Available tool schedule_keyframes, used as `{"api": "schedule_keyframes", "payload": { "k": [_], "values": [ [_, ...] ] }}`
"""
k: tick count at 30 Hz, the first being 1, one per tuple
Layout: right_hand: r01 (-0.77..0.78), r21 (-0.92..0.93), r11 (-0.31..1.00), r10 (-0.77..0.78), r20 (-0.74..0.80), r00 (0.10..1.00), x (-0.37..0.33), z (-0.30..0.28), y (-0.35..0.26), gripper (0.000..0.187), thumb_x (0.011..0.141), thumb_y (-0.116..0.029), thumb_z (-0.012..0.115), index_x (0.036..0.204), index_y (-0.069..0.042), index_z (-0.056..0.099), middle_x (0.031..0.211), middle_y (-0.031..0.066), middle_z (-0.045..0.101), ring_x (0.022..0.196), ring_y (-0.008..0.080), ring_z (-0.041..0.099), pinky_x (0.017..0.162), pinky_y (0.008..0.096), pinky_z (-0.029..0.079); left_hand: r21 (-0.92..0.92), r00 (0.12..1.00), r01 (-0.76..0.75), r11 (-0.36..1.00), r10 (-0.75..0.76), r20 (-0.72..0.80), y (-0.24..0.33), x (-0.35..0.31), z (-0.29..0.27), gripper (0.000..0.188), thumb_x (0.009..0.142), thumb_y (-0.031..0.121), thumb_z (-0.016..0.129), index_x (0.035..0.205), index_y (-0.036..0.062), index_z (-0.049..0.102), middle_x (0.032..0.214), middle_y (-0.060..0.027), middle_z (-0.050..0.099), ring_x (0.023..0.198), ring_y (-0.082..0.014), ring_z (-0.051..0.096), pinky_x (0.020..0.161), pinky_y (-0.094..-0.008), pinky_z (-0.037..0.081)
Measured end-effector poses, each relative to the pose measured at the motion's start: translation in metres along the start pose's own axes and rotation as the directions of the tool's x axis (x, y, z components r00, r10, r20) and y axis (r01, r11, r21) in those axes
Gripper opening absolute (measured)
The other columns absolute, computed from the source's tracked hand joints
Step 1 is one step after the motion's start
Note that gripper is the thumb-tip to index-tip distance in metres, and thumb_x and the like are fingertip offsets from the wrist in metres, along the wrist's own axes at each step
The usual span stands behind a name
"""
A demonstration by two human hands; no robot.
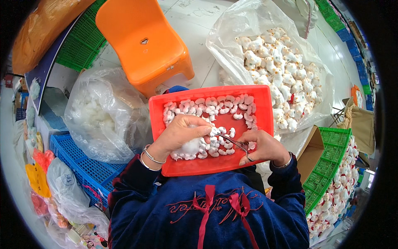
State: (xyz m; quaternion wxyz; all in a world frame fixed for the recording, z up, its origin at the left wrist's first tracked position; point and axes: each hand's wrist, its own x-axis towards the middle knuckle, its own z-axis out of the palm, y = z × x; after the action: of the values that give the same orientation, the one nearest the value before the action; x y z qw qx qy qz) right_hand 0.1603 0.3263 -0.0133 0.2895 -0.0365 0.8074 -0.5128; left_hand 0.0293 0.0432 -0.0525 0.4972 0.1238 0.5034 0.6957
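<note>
A red plastic tray (182, 169) rests on my lap, with many small white curved plush pieces (213, 152) spread in it. My left hand (185, 132) is closed over the tray, thumb and forefinger pinching a small white piece that is mostly hidden. A clump of white fibre stuffing (190, 147) sits under its palm and curled fingers. My right hand (263, 145) grips slim metal forceps (232, 140) with scissor-type handles. Their tip reaches the piece at my left fingertips; whether the jaws are closed I cannot tell.
Beyond the tray stands an orange chair (143, 45). A clear bag of stuffing (93, 112) lies over a blue crate (85, 166) at left. At far right is a large bag of white plush toys (282, 74); nearer, a green crate (331, 153) borders more toys.
</note>
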Motion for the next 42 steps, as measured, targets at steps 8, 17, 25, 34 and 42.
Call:
{"api": "schedule_keyframes", "payload": {
  "k": [8,17,25,34,42],
  "values": [
    [0.079,-0.073,0.994,-0.075,0.056,0.996,0.006,-0.005,-0.008,0.061,0.067,-0.036,0.096,0.107,0.002,0.071,0.095,0.013,0.068,0.089,0.0262,0.066,0.081,0.0358,0.052,-0.065,0.99,0.089,0.994,-0.08,0.12,0.002,0.0,-0.002,0.011,0.097,0.01,0.072,0.099,-0.0003,0.072,0.092,-0.0085,0.073,0.082,-0.014,0.071,0.075,-0.0284,0.057],
    [0.021,-0.027,0.999,-0.019,0.061,0.998,0.006,-0.004,-0.01,0.048,0.072,-0.036,0.094,0.091,0.002,0.07,0.068,0.0089,0.058,0.064,0.0183,0.056,0.061,0.0337,0.046,0.023,0.986,-0.022,0.999,0.018,0.165,0.001,-0.001,-0.007,0.015,0.098,0.01,0.069,0.107,-0.0023,0.07,0.102,-0.0103,0.073,0.083,-0.0148,0.071,0.076,-0.03,0.058],
    [-0.082,-0.081,0.993,0.085,0.035,0.996,0.008,-0.001,-0.01,0.045,0.073,-0.032,0.093,0.081,0.002,0.066,0.062,0.0081,0.054,0.059,0.0153,0.049,0.057,0.0334,0.042,0.151,0.988,0.077,0.986,-0.096,0.121,0.01,0.005,0.022,0.016,0.094,0.009,0.07,0.107,-0.0005,0.073,0.103,-0.0057,0.072,0.083,-0.01,0.068,0.077,-0.0266,0.057],
    [-0.129,-0.08,0.988,0.131,0.018,0.991,-0.005,0.001,-0.012,0.043,0.076,-0.031,0.091,0.077,0.002,0.063,0.059,0.0086,0.052,0.055,0.0177,0.049,0.054,0.0355,0.041,0.33,0.999,0.004,0.944,-0.02,0.044,0.013,-0.003,0.006,0.011,0.093,0.013,0.074,0.094,0.0019,0.072,0.091,-0.0019,0.072,0.086,-0.0074,0.065,0.078,-0.0257,0.052],
    [-0.123,-0.155,0.98,0.123,-0.005,0.992,-0.008,0.002,-0.011,0.042,0.075,-0.032,0.091,0.077,0.0,0.064,0.062,0.0101,0.055,0.055,0.0198,0.053,0.054,0.0367,0.042,0.374,0.987,0.078,0.924,-0.125,0.104,0.02,-0.007,0.008,0.013,0.093,0.011,0.076,0.1,0.0024,0.07,0.094,-0.0019,0.072,0.085,-0.0078,0.066,0.078,-0.0255,0.053]
  ]
}}
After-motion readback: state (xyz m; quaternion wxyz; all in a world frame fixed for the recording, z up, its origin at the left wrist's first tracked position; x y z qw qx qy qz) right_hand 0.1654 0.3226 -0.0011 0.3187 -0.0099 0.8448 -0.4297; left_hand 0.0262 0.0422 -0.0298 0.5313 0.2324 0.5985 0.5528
